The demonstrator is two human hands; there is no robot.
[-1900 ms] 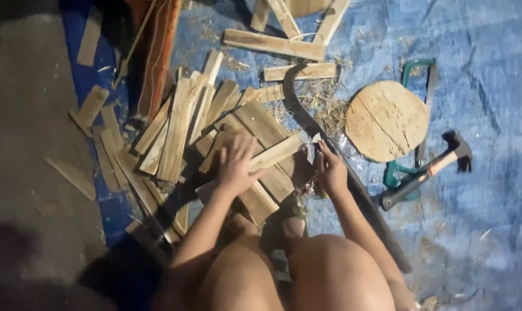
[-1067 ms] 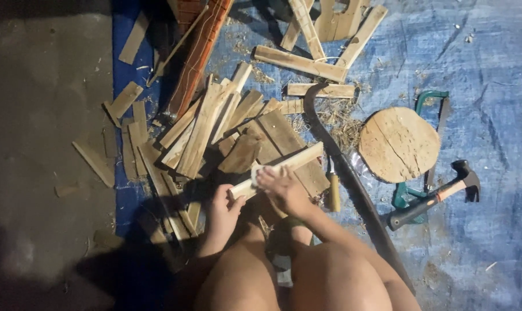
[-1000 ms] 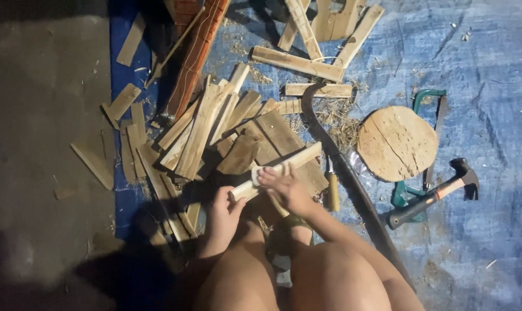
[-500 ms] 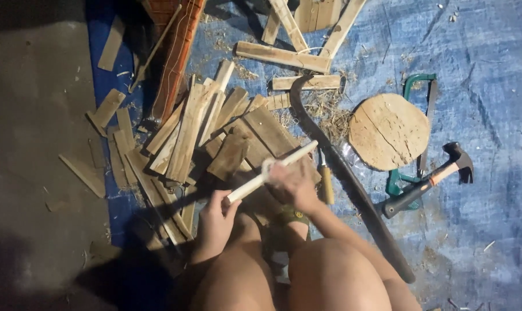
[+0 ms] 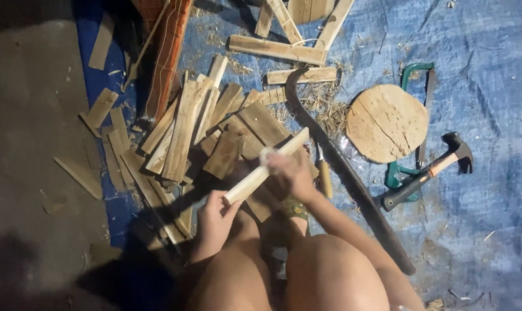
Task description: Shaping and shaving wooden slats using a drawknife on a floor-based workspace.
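Head view — left hand [image 5: 215, 216] clamped on pale squared wooden stick [image 5: 266, 166]; right hand [image 5: 289, 173] gripping it mid-length — round wooden disc [image 5: 386, 122] well right.

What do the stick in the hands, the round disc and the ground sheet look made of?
Stick: pale bare wood, smooth, seemingly unfinished. Round disc: raw wood, with visible grain and cracks across its face. Ground sheet: blue plastic tarp by its creases and slight sheen; a woven weave can't be made out.
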